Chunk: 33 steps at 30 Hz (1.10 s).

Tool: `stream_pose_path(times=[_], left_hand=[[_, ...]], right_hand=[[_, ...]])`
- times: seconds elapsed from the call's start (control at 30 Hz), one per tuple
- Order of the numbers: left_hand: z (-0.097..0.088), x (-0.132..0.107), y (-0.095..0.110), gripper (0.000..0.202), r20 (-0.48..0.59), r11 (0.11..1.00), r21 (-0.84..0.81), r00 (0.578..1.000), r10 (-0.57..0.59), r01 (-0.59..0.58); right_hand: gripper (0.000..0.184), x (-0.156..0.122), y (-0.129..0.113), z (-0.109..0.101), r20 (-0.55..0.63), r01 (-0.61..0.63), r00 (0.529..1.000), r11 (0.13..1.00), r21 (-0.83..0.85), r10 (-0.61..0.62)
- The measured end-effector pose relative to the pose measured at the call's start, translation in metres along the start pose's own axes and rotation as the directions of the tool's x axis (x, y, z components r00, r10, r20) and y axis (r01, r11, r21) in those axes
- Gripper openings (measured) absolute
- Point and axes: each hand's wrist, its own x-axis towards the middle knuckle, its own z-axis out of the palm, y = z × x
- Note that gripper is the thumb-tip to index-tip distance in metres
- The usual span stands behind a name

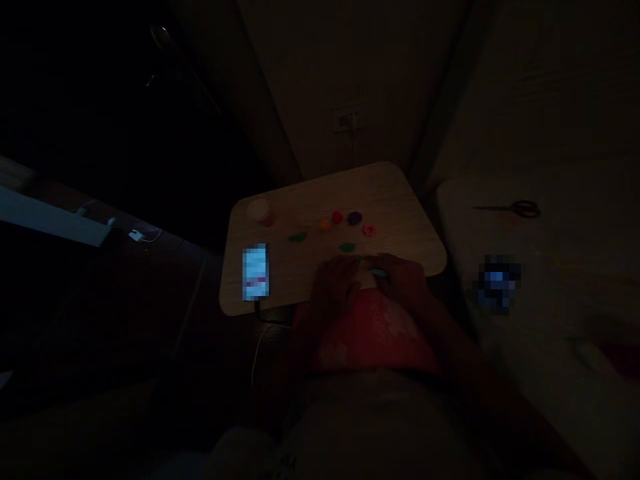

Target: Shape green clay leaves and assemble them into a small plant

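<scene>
The room is very dark, and nearest the camera a red cloth [363, 333] with pale patches covers the person's lap, against the near edge of a wooden table [300, 193] with rounded corners. Just past the cloth, both hands rest at that edge, close together and with fingers bent. Between the fingertips lies a small yellowish thing [365, 265], too dim to make out in detail; the left hand [337, 277] is at its left side, but whether it grips it I cannot tell. A pale blue thing [380, 272] shows right at the fingers of the right hand [403, 273], partly covered; whether these fingers are closed on it I cannot tell either. Well to the left, a lit phone [255, 272], its screen blurred out, lies on the table with a dark cable [270, 323] at its near end. Off to the right, on a pale surface [540, 267] beside the table, is another blurred thing [497, 283], dark and blue. Just beyond the hands lies a green leaf [347, 247], with a second leaf [297, 237] farther left. Past them sit a pink flower [369, 230], an orange lump [325, 225], a red lump [337, 217] and a purple lump [355, 218], near one another. A cup [261, 212] stands by the far left corner. Scissors [520, 209] lie on the pale surface, and a socket [349, 120] is on the wall behind.
</scene>
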Motion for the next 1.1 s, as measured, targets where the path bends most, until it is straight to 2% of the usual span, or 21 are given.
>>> stream_pose_path(times=[0.63, 1.1], left_hand=[[-0.001, 0.001, 0.001, 0.047, -0.015, 1.000, -0.016, 1.000, -0.025, 0.025], [0.000, 0.002, 0.000, 0.046, -0.002, 1.000, -0.016, 1.000, -0.024, 0.024]], right_hand=[[0.053, 0.005, -0.009, -0.001, 0.018, -0.008, 1.000, 1.000, 0.029, 0.008], [0.052, 0.006, -0.011, -0.002, 0.054, -0.009, 0.998, 0.999, -0.037, 0.011]])
